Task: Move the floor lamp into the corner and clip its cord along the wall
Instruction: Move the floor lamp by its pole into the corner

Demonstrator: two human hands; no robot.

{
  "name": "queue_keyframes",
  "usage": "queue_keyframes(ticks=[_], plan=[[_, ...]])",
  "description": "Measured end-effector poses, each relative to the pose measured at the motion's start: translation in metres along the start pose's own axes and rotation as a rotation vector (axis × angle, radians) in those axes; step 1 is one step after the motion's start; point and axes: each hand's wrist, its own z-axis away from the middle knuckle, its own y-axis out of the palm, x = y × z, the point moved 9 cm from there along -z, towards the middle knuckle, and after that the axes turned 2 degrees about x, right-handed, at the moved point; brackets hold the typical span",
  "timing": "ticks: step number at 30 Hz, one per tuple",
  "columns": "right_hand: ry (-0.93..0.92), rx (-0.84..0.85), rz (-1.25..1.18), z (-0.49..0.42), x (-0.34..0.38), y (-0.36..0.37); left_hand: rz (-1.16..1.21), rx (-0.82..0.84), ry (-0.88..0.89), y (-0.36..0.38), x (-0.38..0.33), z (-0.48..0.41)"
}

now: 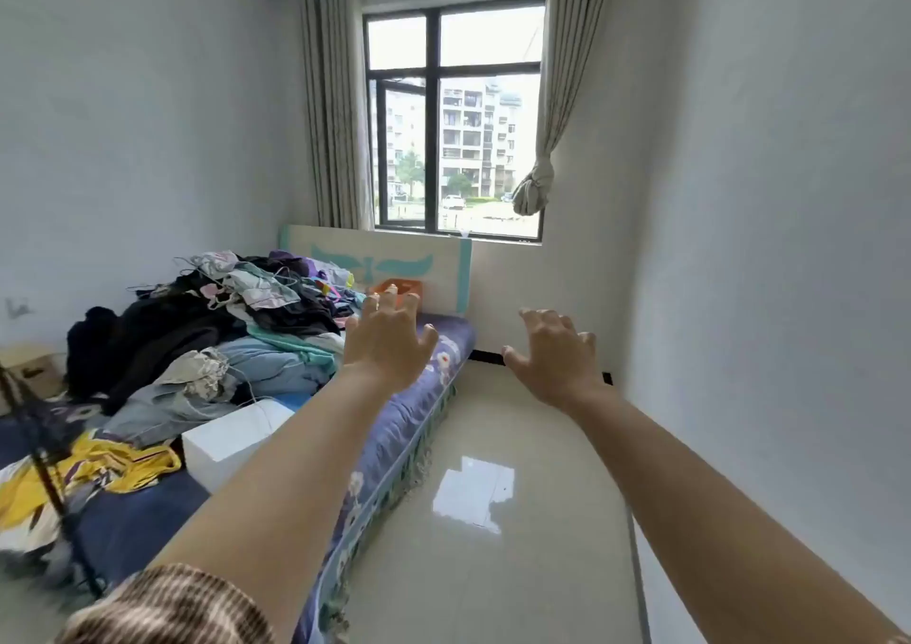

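Floor lamp: possibly the thin black pole [49, 485] at far left beside the blue-sheeted bed [394, 426]; I cannot tell. Likely top-heavy, so grasp mid-pole. My left hand [387, 342] and right hand [554, 355] reach forward, each grip spread wide, empty.

Bare floor [517, 446] runs open right of the bed [394, 446] to the far corner. On the bed: clothes pile [236, 318], white box [231, 441], dark stand [54, 490] crowd passage.

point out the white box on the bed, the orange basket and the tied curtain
white box [231, 439], head view, front face
orange basket [402, 287], head view, upper rim
tied curtain [532, 190], head view, the knot
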Motion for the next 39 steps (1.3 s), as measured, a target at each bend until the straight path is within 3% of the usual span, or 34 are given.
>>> queue_keyframes(ticks=[20,32,39], plan=[[-0.409,0.236,-0.186,-0.172,0.362,0.259,-0.169,0.002,-0.460,0.016,0.422,-0.061],[-0.665,0.340,-0.305,-0.257,0.542,0.383,-0.159,-0.134,-0.769,0.047,0.613,-0.067],[-0.917,0.448,-0.397,-0.296,0.648,0.446,-0.149,-0.237,-1.002,0.068,0.696,-0.065]])
